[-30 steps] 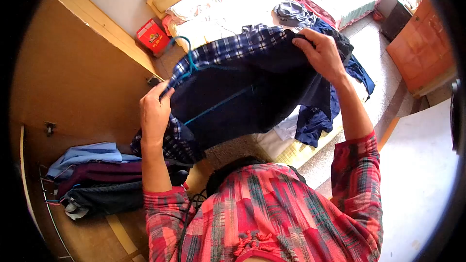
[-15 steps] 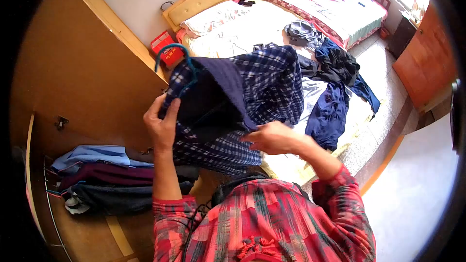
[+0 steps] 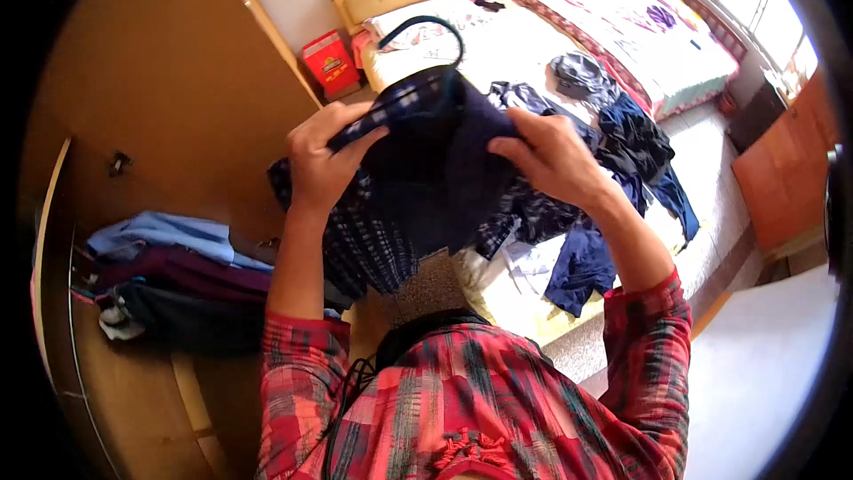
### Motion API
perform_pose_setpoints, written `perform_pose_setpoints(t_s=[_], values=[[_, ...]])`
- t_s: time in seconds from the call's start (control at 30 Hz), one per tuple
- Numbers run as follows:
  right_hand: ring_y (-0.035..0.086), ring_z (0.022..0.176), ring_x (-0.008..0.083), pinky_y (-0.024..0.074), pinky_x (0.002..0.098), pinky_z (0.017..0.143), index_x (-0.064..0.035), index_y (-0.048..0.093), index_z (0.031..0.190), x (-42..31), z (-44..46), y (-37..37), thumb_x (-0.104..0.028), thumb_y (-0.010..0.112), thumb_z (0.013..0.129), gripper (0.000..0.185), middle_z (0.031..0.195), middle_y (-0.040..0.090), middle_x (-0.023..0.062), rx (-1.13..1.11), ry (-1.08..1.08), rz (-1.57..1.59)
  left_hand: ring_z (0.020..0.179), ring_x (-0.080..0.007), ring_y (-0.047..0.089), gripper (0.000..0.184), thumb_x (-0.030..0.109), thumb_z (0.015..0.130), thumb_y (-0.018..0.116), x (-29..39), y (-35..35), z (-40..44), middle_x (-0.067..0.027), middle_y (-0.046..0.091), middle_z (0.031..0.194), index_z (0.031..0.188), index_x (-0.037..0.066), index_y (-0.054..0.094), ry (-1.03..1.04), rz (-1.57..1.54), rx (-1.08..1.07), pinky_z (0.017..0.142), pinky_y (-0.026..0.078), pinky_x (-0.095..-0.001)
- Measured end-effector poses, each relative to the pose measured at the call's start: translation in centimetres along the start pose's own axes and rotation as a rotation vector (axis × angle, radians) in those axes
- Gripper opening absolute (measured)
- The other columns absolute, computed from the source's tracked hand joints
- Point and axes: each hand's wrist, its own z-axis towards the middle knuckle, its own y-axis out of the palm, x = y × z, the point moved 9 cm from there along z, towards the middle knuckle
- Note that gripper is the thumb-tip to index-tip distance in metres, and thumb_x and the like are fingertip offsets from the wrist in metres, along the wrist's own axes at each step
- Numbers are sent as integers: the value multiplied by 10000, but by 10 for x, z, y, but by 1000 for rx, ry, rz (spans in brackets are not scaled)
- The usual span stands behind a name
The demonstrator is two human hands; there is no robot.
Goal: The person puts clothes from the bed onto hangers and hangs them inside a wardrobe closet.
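A dark blue-and-white checked shirt (image 3: 373,231) with a dark lining hangs between my hands, in front of my chest. The hook of a teal hanger (image 3: 458,36) sticks up from its collar. My left hand (image 3: 330,147) pinches the shirt at its left shoulder, thumb on the near side. On the other side, my right hand (image 3: 553,156) grips the dark edge of the shirt between thumb and fingers. The rest of the hanger is hidden inside the cloth.
At left stands an open wardrobe (image 3: 151,116), with several garments (image 3: 178,271) on hangers low inside. Dark clothes (image 3: 635,138) lie heaped on the near bed (image 3: 524,31). A red box (image 3: 331,64) is beside the headboard. A white surface (image 3: 764,356) is at right.
The shirt and hanger have come up and swung to the right, the hook now higher. My right hand has risen from the shirt's lower edge to its upper right side.
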Motion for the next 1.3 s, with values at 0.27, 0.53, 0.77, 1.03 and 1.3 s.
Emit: perform_pose_setpoints(t_s=[0.27, 0.53, 0.77, 1.03, 1.3], values=[[362, 562, 44, 293, 246, 481, -12, 501, 727, 58, -16, -34, -192, 606, 856, 245, 584, 403, -39, 298, 268, 218, 1068, -330, 486, 627, 228, 630, 791, -37, 4, -57, -165, 508, 1139, 1147, 48, 486, -144, 410, 135, 904, 403, -414], [373, 616, 46, 318, 225, 532, -3, 531, 803, 33, -32, -29, -146, 570, 881, 168, 644, 424, -55, 313, 243, 483, 905, -260, 598, 434, 214, 814, 642, -164, 57, -78, -135, 612, 1028, 1153, -28, 520, -738, -289, 126, 835, 455, -338], [365, 593, 112, 355, 296, 532, 16, 451, 775, 86, -46, -23, -201, 615, 859, 285, 585, 361, 65, 362, 375, -44, 781, -177, 633, 214, 27, 836, 480, -75, -1, 22, -108, 648, 938, 1018, 13, 592, -536, -1083, 161, 752, 521, -289], [414, 641, 81, 375, 266, 569, 13, 544, 857, 91, -68, -21, -166, 612, 854, 191, 640, 487, 37, 456, 400, 310, 731, -341, 589, 117, 57, 769, 600, -4, 90, -86, -190, 600, 814, 876, 11, 602, -176, 84, -318, 680, 464, -370], [512, 689, 108, 418, 274, 633, 19, 590, 928, 82, -85, -7, -135, 614, 835, 182, 708, 576, 49, 383, 413, 262, 1099, -365, 506, 664, 285, 635, 778, -49, 67, -110, -194, 550, 1136, 1171, 2, 507, -184, 322, -667, 887, 435, -412]])
